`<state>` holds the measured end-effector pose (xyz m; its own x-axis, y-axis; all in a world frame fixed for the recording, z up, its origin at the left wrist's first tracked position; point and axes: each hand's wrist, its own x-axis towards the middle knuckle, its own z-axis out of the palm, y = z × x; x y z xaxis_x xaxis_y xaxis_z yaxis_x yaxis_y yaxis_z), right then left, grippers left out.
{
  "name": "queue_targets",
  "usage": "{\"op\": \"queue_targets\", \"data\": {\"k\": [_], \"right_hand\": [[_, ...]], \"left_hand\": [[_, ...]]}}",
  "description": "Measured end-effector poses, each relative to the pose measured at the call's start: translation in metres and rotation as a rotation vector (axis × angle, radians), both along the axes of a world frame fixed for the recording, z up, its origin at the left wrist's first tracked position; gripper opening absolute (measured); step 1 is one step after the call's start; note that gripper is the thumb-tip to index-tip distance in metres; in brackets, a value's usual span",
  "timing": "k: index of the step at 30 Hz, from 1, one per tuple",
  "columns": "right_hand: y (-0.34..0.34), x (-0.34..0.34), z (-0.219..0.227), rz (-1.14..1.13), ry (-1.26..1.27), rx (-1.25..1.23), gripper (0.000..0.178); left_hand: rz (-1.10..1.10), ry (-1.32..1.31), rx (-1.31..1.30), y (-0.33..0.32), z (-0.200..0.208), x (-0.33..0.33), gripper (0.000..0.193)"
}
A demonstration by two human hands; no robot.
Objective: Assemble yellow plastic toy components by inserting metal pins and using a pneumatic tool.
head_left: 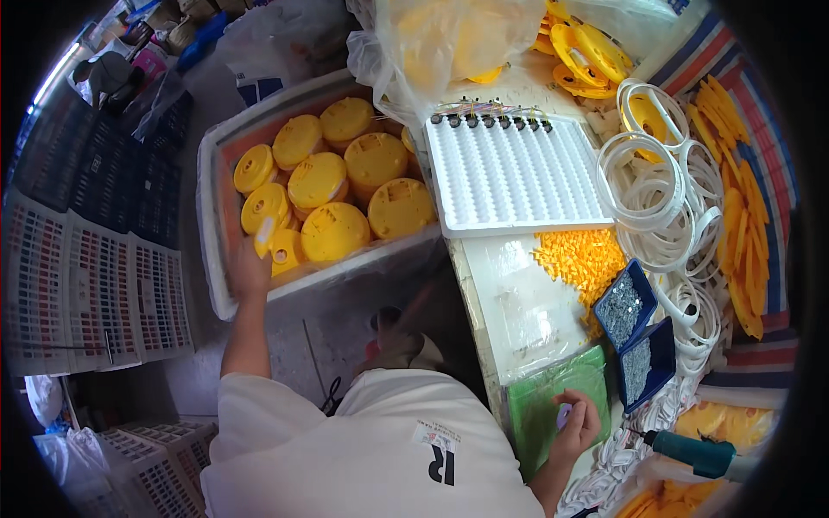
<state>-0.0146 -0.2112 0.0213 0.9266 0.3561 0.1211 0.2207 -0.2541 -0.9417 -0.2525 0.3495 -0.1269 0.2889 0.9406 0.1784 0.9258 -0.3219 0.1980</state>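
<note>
My left hand (248, 269) reaches over the near left wall of a large lined box (207, 186). It is beside a tilted yellow round housing (285, 250); its fingers are smeared and partly hidden, so their grip is unclear. Several other yellow round housings (318, 180) fill the box, lids upward. On the worktable at right, my right hand (579, 425) is closed, fingers curled round a small pale purple piece (564, 415), most of it hidden. Beneath that hand lies a green plastic-wrapped pack (553, 393).
A white ridged tray (518, 177) holds small wired black parts (488, 122) along its far edge. Nearby are a heap of small yellow pieces (579, 259), blue bins (649, 367) of screws, white rings (643, 186) and a dark green power screwdriver (691, 452). Plastic crates (95, 285) stand left.
</note>
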Motion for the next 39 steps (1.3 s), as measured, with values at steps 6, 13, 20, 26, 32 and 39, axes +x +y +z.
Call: {"op": "queue_targets", "data": {"k": [6, 13, 20, 26, 32, 39], "right_hand": [[0.007, -0.002, -0.001, 0.077, -0.012, -0.015, 0.035], [-0.007, -0.005, -0.013, -0.079, 0.015, 0.015, 0.03], [0.003, -0.001, -0.02, -0.041, -0.146, -0.325, 0.015], [0.006, 0.0, -0.022, -0.16, -0.026, -0.216, 0.011], [0.01, 0.001, -0.021, -0.139, -0.118, -0.243, 0.011], [0.007, 0.0, -0.025, -0.195, -0.119, -0.221, 0.012]], "left_hand": [[-0.084, 0.201, -0.413, 0.034, -0.076, -0.038, 0.055], [-0.132, 0.168, -0.343, 0.032, -0.086, -0.005, 0.042], [-0.491, -0.43, 0.117, -0.008, 0.022, 0.126, 0.021], [-1.06, -0.664, 0.217, -0.048, 0.134, 0.301, 0.023], [-1.182, -0.256, 0.069, -0.007, 0.152, 0.444, 0.031], [-0.643, -0.216, 0.458, 0.065, 0.157, 0.492, 0.054]]}}
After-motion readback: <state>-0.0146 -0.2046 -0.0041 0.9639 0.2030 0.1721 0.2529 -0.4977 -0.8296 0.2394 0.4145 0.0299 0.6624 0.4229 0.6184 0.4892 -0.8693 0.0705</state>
